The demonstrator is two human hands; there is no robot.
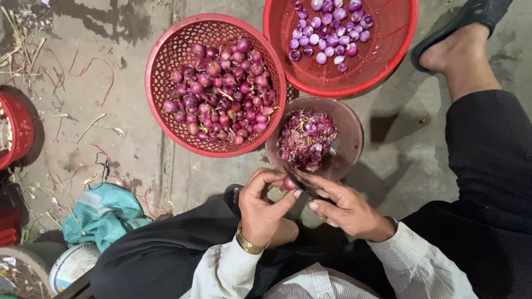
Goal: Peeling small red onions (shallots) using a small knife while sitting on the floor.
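While the left hand (265, 202) pinches a small red-skinned shallot (289, 183) and the right hand (344, 207) grips a dark knife (303, 187) over the brown plastic peel bowl (350, 128), peeling appears underway, calling for careful blade control.

three red baskets (166, 50), one brown bowl (349, 122), two hands (263, 207)
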